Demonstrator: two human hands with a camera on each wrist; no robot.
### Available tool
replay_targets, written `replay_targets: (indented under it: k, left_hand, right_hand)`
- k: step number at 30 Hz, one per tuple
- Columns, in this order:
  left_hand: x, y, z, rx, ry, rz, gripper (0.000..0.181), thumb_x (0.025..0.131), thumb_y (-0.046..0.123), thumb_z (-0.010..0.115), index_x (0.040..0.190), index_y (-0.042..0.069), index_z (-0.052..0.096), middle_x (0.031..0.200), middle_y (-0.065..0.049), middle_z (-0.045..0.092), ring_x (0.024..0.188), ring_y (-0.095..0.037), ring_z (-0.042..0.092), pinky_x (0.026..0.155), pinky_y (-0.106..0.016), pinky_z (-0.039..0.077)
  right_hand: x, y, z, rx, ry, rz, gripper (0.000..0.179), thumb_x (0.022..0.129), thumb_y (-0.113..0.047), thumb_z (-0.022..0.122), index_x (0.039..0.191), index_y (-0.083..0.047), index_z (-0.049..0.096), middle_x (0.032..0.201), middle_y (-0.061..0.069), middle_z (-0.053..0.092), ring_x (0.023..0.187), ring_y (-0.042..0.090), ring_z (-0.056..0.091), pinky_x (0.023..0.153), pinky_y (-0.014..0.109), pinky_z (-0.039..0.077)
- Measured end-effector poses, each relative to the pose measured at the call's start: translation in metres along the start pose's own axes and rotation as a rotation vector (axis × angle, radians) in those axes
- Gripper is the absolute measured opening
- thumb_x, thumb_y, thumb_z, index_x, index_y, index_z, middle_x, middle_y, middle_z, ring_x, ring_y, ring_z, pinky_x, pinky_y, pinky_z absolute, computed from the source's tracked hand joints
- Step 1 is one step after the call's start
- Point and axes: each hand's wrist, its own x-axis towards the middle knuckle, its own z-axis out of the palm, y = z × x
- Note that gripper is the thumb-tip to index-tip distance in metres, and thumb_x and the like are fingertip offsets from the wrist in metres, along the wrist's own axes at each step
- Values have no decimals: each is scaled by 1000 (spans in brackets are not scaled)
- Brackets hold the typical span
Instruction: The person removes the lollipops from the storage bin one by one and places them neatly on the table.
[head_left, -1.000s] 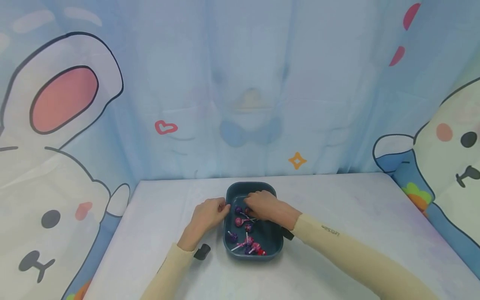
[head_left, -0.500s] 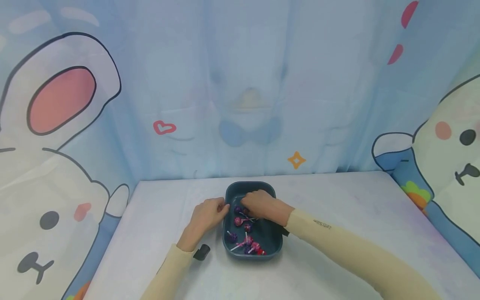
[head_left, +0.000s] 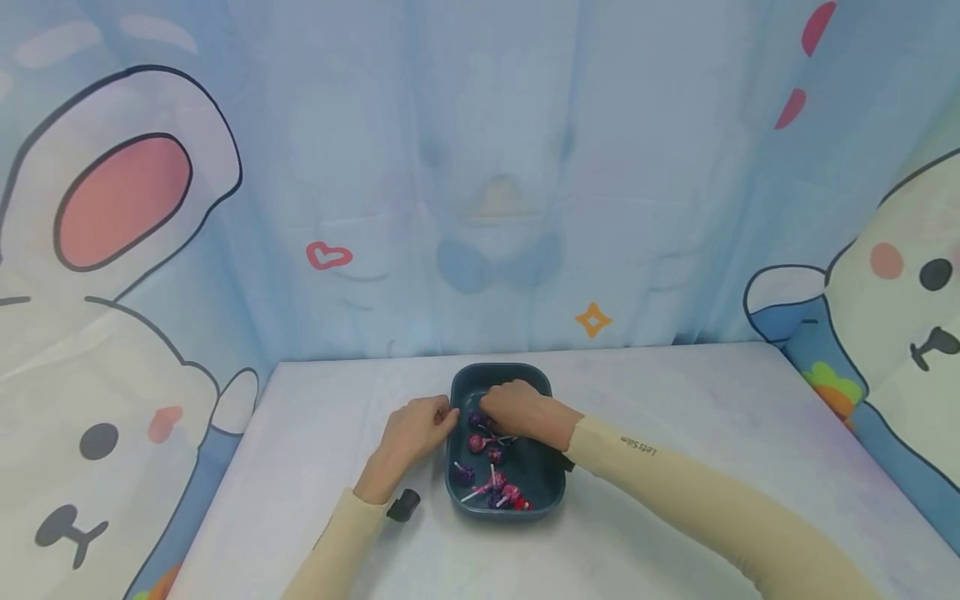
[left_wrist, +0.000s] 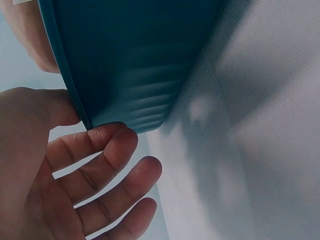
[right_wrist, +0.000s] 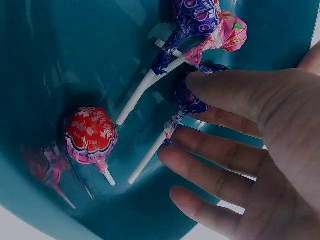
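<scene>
- Two cream sleeves come in over the counter's [head_left: 675,400] near edge, and a small black object [head_left: 405,503] lies by the left wrist.
- Near end of the dark teal tray [head_left: 551,487]: a cluster of wrapped lollipops [head_left: 504,493] in pink, purple and red, white sticks crossing.
- Left hand [head_left: 411,433] lies against the tray's left wall, thumb over the rim and fingers [left_wrist: 107,150] loosely spread along the outside; it clasps nothing.
- Right hand [head_left: 525,410] reaches into the tray's far half, fingers [right_wrist: 220,165] relaxed and fanned over a purple lollipop [right_wrist: 189,102]; whether they touch it I cannot tell.
- Just beside it in the right wrist view: a red lollipop [right_wrist: 91,135] and two more, purple [right_wrist: 196,14] and pink [right_wrist: 227,32].
- Tray stands mid-counter, close to the far edge.
- Beyond hangs a blue cartoon curtain [head_left: 495,167].
</scene>
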Motion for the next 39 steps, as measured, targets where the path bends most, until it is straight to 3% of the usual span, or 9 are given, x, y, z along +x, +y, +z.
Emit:
replay_targets:
  k: [16, 31, 39]
  left_hand:
    - [-1, 0, 1, 2, 2, 2, 27, 91, 40, 49, 74, 20, 54, 57, 6, 48, 49, -9, 42, 44, -25, 31]
    - [-2, 0, 1, -10, -4, -1, 27, 92, 42, 48, 77, 21, 56, 58, 6, 49, 50, -9, 43, 44, -26, 32]
    - [-3, 1, 0, -22, -15, -13, 26, 92, 42, 48, 79, 21, 57, 60, 6, 50, 52, -10, 44, 45, -26, 33]
  right_hand:
    - [-6, 11, -7, 47, 1, -7, 14, 84, -29, 65, 89, -17, 66, 69, -5, 57, 63, 12, 50, 65, 31, 46]
    - [-19, 18, -16, 68, 101, -82, 12, 81, -30, 68, 87, -20, 64, 71, -8, 53, 66, 9, 47, 64, 29, 42]
    - [-35, 18, -23, 64, 127, -66, 22, 83, -31, 67, 102, -20, 65, 85, -4, 61, 75, 11, 56, 70, 31, 48]
